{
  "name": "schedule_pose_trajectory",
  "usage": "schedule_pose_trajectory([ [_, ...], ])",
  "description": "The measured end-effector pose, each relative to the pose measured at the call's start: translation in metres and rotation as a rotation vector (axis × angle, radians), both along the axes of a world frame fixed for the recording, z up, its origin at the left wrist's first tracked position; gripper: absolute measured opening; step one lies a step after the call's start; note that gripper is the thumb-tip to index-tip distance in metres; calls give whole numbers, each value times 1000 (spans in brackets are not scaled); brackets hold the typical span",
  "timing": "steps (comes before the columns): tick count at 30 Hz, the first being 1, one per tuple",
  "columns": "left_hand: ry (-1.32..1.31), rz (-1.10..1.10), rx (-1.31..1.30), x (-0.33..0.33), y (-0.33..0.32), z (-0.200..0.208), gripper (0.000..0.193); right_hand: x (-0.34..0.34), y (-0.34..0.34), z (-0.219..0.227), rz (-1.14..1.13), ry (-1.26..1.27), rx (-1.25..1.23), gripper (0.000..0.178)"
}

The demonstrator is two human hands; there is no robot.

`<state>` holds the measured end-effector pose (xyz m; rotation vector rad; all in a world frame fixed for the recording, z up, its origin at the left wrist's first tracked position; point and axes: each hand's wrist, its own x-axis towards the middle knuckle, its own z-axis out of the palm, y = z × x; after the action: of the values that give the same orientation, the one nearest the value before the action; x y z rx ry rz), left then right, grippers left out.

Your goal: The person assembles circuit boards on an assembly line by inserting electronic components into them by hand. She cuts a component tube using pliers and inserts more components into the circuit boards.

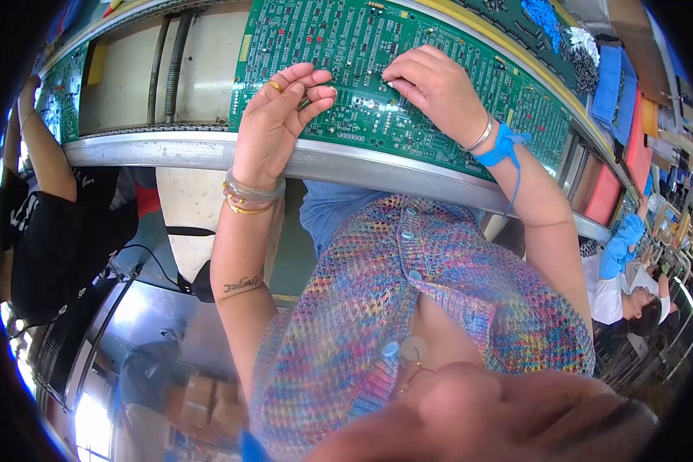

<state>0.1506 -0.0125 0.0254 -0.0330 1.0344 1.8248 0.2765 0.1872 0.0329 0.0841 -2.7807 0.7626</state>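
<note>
A large green circuit board, crowded with small parts, lies on a metal-railed conveyor in front of me. My right hand is over its middle, thumb and forefinger pinched together at the board's surface. A tiny pale electronic component shows at those fingertips. Over the board's left part, my left hand is turned partly palm up with its fingers curled. Something tiny and whitish shows at its fingertips, too small to name. A blue wrist strap with a cord is around my right wrist.
The silver front rail runs between my body and the board. Another green board lies at the far left, near another person's arm. Blue bins and heaps of small parts stand beyond the yellow-edged far rail.
</note>
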Motion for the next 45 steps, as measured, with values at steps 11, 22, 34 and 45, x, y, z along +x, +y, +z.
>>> schedule_pose_trajectory([
  [11, 79, -140, -2, 4, 1, 0, 34, -3, -7, 9, 74, 32, 125, 18],
  [22, 166, -201, 165, 22, -1, 21, 48, -34, -39, 31, 175, -20, -483, 15],
  [34, -184, 265, 326, 5, -20, 9, 24, -108, 6, 27, -38, 33, -73, 6],
  [45, 494, 11, -187, -8, -14, 17, 24, -137, 9, -16, -15, 137, 83, 10],
])
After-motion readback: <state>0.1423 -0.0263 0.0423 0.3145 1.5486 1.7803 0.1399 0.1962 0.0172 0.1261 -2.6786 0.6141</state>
